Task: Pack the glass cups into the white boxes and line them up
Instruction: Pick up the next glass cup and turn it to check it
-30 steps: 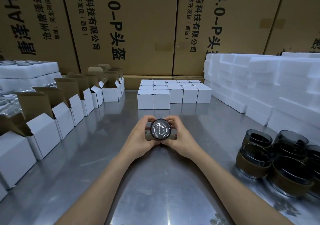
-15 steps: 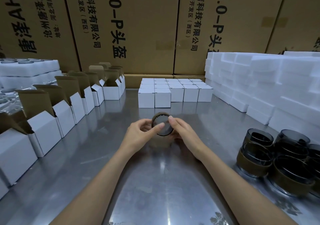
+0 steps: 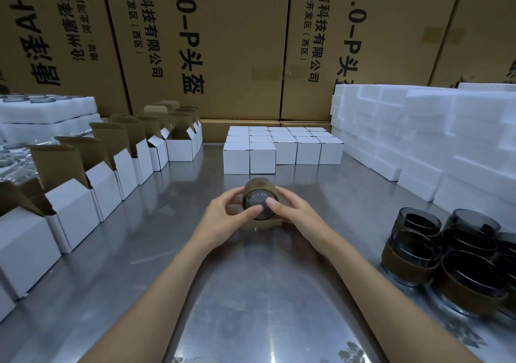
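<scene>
A dark glass cup (image 3: 258, 195) with a brown paper sleeve is held just above the steel table (image 3: 251, 293) at its middle. My left hand (image 3: 226, 217) grips it from the left and my right hand (image 3: 293, 213) from the right, both thumbs on its near end. The cup lies tilted, its sleeved part pointing away from me. Several open white boxes (image 3: 75, 209) with brown flaps up run along the left. A block of closed white boxes (image 3: 279, 147) stands lined up at the back centre.
Several more sleeved glass cups (image 3: 446, 253) are clustered at the right front. White foam blocks (image 3: 432, 133) are stacked at the right; foam trays holding glasses (image 3: 42, 111) sit at the far left. Large brown cartons (image 3: 223, 41) wall off the back.
The cup has been turned in both hands: a second ago its round end faced me, now it is tilted with the sleeved part pointing away. The hands stayed at the table's middle.
</scene>
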Tool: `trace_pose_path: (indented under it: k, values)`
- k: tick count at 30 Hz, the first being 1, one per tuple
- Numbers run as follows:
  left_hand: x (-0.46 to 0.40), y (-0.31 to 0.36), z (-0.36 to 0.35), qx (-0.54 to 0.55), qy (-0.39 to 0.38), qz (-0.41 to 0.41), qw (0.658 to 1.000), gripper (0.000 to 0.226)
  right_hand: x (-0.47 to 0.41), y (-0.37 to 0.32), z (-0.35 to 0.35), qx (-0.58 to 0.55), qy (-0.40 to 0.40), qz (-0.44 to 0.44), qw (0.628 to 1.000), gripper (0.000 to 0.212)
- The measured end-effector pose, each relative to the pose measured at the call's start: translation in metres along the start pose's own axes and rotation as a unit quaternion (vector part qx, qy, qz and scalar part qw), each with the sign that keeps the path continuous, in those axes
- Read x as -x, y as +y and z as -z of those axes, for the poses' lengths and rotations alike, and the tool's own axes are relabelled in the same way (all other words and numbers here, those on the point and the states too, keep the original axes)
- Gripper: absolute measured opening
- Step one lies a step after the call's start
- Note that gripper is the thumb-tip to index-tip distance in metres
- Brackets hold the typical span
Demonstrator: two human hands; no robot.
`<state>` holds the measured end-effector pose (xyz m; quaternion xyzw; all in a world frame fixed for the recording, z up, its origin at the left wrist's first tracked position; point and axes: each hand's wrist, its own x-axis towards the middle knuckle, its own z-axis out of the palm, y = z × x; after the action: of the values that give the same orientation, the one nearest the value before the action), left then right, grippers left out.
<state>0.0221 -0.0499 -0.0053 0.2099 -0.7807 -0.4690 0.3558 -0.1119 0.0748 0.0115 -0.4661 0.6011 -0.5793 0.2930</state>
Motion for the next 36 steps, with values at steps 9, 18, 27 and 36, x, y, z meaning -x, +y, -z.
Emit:
trace_pose_path:
  k: [9,18,27,36]
  values:
    - [0.0,0.0,-0.002,-0.019,0.005,-0.044,0.999,0.061,0.002,0.0,0.005,-0.027,-0.031,0.012,0.999,0.059]
    - [0.002,0.005,-0.002,-0.204,0.017,-0.182,0.962,0.064,-0.003,0.012,0.0,0.074,0.027,0.064,0.995,0.066]
    - [0.004,0.006,-0.003,-0.128,-0.001,-0.117,0.985,0.063,-0.003,0.008,0.001,0.091,0.07,0.097,0.989,0.064]
    - [0.005,0.002,-0.004,-0.136,0.011,-0.114,0.984,0.059,-0.001,0.004,-0.003,0.117,0.029,0.076,0.99,0.077]
